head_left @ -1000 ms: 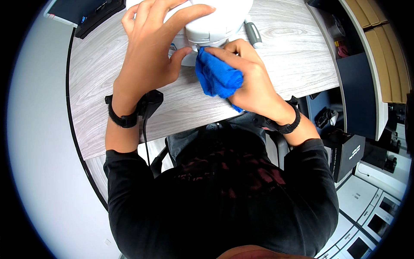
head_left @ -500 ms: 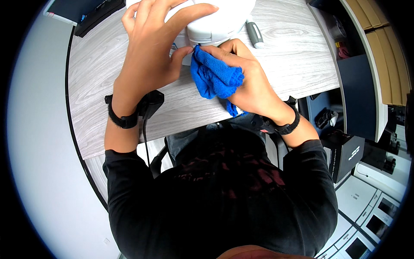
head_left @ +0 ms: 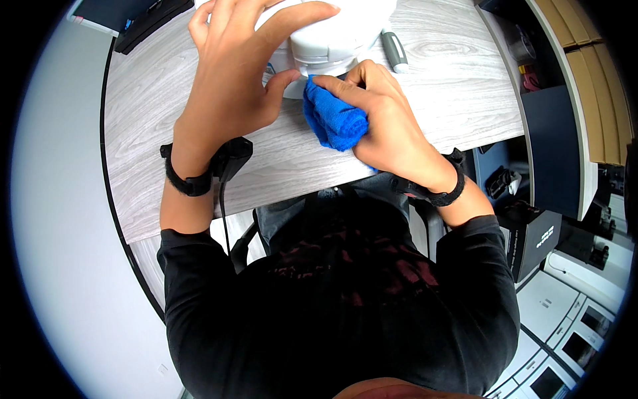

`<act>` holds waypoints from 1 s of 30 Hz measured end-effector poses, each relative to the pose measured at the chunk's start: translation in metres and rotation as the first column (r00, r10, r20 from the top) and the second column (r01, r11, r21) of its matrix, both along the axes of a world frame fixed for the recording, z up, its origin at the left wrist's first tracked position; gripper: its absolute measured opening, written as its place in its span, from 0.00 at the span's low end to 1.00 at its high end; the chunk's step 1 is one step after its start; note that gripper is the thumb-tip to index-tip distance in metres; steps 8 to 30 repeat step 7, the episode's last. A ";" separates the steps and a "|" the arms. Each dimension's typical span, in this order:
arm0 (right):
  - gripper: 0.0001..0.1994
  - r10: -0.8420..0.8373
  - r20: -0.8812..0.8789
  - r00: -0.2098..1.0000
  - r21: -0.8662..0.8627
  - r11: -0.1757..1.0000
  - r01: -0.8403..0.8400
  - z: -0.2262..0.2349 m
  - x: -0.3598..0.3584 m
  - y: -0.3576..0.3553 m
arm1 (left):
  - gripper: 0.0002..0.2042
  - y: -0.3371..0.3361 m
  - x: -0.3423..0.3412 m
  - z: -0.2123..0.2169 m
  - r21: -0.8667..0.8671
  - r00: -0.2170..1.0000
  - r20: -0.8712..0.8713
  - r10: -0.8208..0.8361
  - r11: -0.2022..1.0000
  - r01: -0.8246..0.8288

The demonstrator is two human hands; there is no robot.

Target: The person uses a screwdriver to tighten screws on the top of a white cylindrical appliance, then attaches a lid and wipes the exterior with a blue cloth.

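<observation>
A smooth white rounded device (head_left: 349,33) stands at the far side of the table, cut off by the upper edge of the view; its kind cannot be made out. My left hand (head_left: 232,76) rests at its left side, fingers spread and thumb apart. In my right hand (head_left: 392,120) a bunched blue cloth (head_left: 332,116) is gripped between thumb and curled fingers. The cloth's upper tip is close against the lower front of the device. My right fingertips are partly hidden near the device's base.
A grey-and-white handled tool (head_left: 394,52) lies right of the device on the wood-grain table (head_left: 458,80). A black box-shaped unit (head_left: 234,158) with a cable hangs at my left wrist. Dark shelving (head_left: 555,146) borders the right side, with a black box (head_left: 531,243) below.
My right hand and the cloth have shifted slightly right; the cloth looks more bunched, with less of its loose end hanging below. The left hand has barely moved.
</observation>
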State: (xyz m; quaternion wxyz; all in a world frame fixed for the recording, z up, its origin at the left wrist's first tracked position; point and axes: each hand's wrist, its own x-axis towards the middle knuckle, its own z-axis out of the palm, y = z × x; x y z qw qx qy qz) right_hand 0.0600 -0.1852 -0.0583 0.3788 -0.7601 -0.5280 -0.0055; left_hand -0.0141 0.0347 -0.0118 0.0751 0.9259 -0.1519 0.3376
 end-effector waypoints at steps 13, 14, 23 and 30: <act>0.35 -0.062 0.430 0.901 -0.093 0.989 0.113 0.006 0.006 -0.010 | 0.41 0.000 -0.001 0.000 0.017 1.000 -0.002 -0.012 1.000 0.012; 0.35 -0.062 0.430 0.901 -0.093 0.989 0.113 0.006 0.006 -0.010 | 0.41 0.000 -0.001 0.000 0.017 1.000 -0.002 -0.012 1.000 0.012; 0.35 -0.062 0.430 0.901 -0.093 0.989 0.113 0.006 0.006 -0.010 | 0.41 0.000 -0.001 0.000 0.017 1.000 -0.002 -0.012 1.000 0.012; 0.35 -0.062 0.430 0.901 -0.093 0.989 0.113 0.006 0.006 -0.010 | 0.41 0.000 -0.001 0.000 0.017 1.000 -0.002 -0.012 1.000 0.012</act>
